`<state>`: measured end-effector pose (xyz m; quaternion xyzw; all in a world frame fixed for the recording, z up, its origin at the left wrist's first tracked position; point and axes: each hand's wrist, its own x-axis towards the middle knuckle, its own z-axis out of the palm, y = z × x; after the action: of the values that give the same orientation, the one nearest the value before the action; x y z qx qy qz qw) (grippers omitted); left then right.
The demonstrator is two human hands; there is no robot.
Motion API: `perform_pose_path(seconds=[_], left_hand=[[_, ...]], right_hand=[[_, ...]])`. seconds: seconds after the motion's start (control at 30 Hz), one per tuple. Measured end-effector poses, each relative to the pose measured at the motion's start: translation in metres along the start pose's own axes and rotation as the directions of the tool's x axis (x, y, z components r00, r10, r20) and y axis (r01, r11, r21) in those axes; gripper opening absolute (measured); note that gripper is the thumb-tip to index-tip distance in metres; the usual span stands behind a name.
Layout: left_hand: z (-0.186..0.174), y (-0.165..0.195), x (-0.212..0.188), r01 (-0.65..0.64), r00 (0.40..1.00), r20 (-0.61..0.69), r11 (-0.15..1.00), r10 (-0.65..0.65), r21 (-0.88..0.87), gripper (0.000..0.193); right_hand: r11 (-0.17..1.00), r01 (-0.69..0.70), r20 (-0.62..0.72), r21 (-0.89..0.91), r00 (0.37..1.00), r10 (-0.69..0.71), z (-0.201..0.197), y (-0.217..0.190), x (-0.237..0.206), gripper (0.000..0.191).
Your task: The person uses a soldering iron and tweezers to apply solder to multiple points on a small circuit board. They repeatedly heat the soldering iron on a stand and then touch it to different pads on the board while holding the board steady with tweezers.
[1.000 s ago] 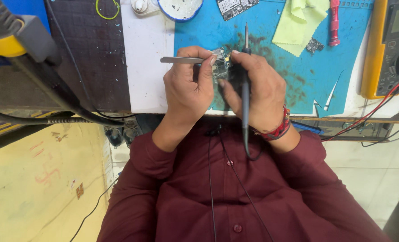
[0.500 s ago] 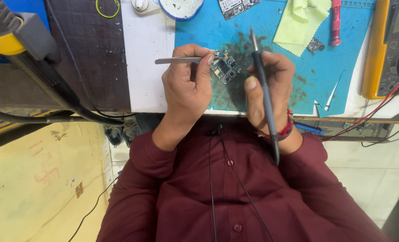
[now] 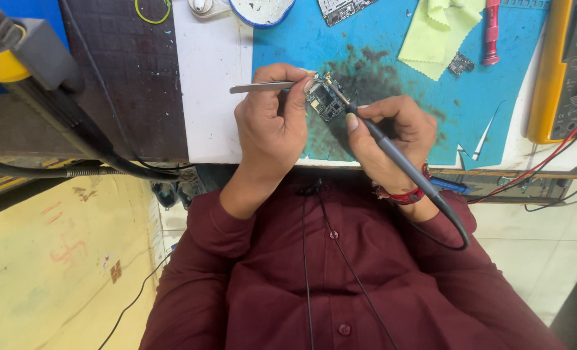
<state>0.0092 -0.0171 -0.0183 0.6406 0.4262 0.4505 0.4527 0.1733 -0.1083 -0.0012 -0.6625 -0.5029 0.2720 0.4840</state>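
While my left hand (image 3: 272,126) pinches tweezers (image 3: 262,86) between thumb and fingers, their tips reach the small circuit board (image 3: 326,100) lying on the blue mat (image 3: 392,84) near the bench edge. My right hand (image 3: 392,133) grips a soldering iron (image 3: 392,152) pen-style, fingers pressed around it, tip touching the board. A yellow cloth (image 3: 437,32) and a multimeter (image 3: 570,71) lie beyond.

Counts on the repair bench

Two hands: the left hand (image 3: 272,123) and the right hand (image 3: 392,133). One pair of tweezers (image 3: 262,86), one soldering iron (image 3: 398,155), one small circuit board (image 3: 326,100), one blue mat (image 3: 392,65), one yellow-green cloth (image 3: 434,42), one red screwdriver (image 3: 491,29), one yellow multimeter (image 3: 570,71).
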Motion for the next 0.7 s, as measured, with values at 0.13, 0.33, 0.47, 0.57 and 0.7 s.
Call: perform_pose_path(seconds=[0.13, 0.33, 0.47, 0.57, 0.7], left_hand=[[0.0007, -0.0004, -0.0001, 0.004, 1.0, -0.02, 1.0, -0.004, -0.016, 0.01], [0.0004, -0.0013, 0.0002, -0.012, 1.0, -0.017, 1.0, 0.012, -0.008, 0.01], [0.0006, -0.0017, 0.0003, -0.004, 1.0, -0.02, 1.0, 0.004, -0.004, 0.01], [0.0011, -0.0017, 0.0005, 0.003, 1.0, -0.025, 1.0, -0.003, -0.005, 0.011], [0.0004, -0.0014, 0.0009, 0.002, 1.0, -0.017, 1.0, -0.002, -0.011, 0.011]], right_hand=[[1.0, -0.001, 0.012, 0.004, 1.0, 0.001, 0.0005, -0.0032, 0.0019, 0.014], [0.996, 0.062, 0.044, -0.061, 0.997, -0.059, 0.002, -0.0051, 0.0057, 0.014], [0.998, 0.03, 0.03, -0.054, 0.999, -0.028, 0.0028, -0.0061, 0.0058, 0.013], [0.999, 0.005, 0.026, -0.036, 1.0, -0.004, 0.003, -0.0062, 0.0063, 0.013], [0.997, 0.056, 0.051, -0.059, 0.997, -0.053, 0.0027, -0.0065, 0.0076, 0.013]])
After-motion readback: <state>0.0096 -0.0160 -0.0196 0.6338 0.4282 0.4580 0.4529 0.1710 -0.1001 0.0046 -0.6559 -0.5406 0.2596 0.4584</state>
